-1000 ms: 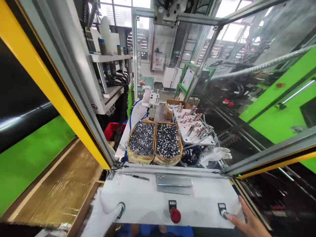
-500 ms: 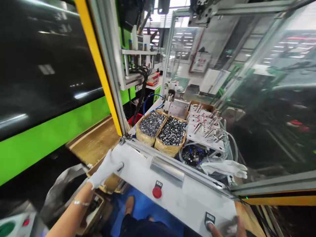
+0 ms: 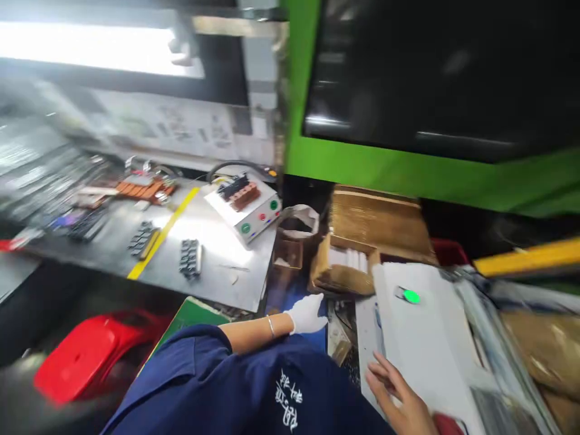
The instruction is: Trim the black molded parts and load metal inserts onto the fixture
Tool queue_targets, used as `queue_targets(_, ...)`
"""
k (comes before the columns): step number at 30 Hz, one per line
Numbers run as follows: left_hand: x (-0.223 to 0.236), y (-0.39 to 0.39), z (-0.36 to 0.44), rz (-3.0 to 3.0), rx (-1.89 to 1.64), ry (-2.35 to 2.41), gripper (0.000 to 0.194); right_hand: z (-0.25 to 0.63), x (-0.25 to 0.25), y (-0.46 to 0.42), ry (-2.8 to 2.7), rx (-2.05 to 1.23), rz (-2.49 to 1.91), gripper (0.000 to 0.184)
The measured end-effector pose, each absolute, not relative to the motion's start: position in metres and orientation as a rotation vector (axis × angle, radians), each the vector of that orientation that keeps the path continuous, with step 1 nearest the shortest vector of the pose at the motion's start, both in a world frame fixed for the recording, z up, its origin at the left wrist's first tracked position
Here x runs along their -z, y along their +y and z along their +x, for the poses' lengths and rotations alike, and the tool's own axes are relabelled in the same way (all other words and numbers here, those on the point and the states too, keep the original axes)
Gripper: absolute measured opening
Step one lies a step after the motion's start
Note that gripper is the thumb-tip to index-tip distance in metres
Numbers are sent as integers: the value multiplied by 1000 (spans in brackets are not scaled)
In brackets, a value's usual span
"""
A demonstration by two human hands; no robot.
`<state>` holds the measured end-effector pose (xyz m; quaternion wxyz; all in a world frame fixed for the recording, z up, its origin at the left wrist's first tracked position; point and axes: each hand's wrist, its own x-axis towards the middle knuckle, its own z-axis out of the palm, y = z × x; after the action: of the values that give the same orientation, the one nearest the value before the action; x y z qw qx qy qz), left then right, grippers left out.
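My left hand (image 3: 307, 314) wears a white glove and hangs in the air left of the white control panel (image 3: 426, 338), fingers loosely curled, holding nothing that I can see. My right hand (image 3: 399, 396) is bare and rests on the panel's near edge with fingers spread. A green lit button (image 3: 411, 296) glows on the panel's far end. The red button (image 3: 446, 423) shows just right of my right hand. The picture is smeared by motion.
A grey metal workbench (image 3: 217, 254) at the left carries a white button box (image 3: 247, 208), black parts (image 3: 190, 258) and a yellow stripe. Cardboard boxes (image 3: 348, 266) stand between bench and panel. A red stool (image 3: 86, 356) sits low left. A green machine wall (image 3: 408, 175) runs behind.
My view has swung left from the enclosure to the workbench. My left hand has come off the panel's left button; my right hand has left the right button and lies on the panel edge.
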<state>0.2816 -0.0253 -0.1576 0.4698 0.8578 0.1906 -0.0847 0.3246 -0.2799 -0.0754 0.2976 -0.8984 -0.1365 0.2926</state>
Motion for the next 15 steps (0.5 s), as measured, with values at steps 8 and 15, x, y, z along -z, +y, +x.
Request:
queue_targets(8, 211, 91, 147, 1743, 57, 1290, 40, 380, 112, -57, -1412, -1095, -2633, 61)
queue_targets(15, 228, 85, 52, 1364, -115, 1821, 52, 353, 147, 49, -2258, -1317, -2400, 50)
